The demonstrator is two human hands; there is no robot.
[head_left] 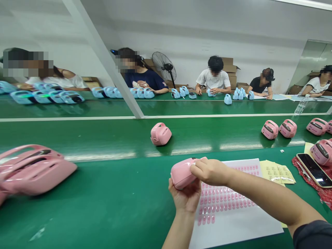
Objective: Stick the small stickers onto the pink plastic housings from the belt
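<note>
A pink plastic device (183, 173) with rounded edges is raised over the table in front of me. My left hand (187, 197) is closed around it from below. My right hand (209, 172) is at its right side, fingers pressed together against it; whatever they may pinch is hidden. Beneath both hands lies a white sheet (233, 228) bearing rows of small oval pink stickers (225, 198), with the lowest row short. My right forearm covers part of the sheet.
Another pink device (160, 134) stands on the green conveyor (207, 131); a large one (38, 169) is near left. Several more pink devices (269, 129) are at right, near yellow sticker sheets (276, 172) and a phone (314, 169). Across, co-workers sit by blue devices (149, 93). A post (111, 65) slants at left.
</note>
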